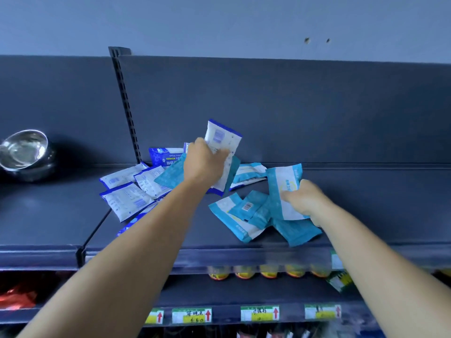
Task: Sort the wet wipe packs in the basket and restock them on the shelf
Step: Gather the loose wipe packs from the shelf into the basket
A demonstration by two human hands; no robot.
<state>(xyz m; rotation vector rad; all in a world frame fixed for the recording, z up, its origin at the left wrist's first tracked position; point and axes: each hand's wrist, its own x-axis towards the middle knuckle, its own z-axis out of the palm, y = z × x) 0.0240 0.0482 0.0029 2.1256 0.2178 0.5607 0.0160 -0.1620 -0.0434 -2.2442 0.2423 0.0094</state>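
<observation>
Wet wipe packs lie scattered on the dark top shelf [366, 203]. My left hand [203, 159] grips a white pack with dark blue edges [223, 137], lifted above the shelf near the back panel. My right hand [305, 198] grips a light blue and white pack [283, 184], held upright over the shelf. Several white and dark blue packs [127, 198] lie in a loose pile to the left. Several light blue packs [246, 215] lie to the right, below my right hand. The basket is out of view.
Two stacked steel bowls [23, 152] sit on the shelf at the far left. A slotted upright post [124, 101] divides the back panel. Below, jars with yellow lids [268, 272] line a lower shelf with price tags [260, 313].
</observation>
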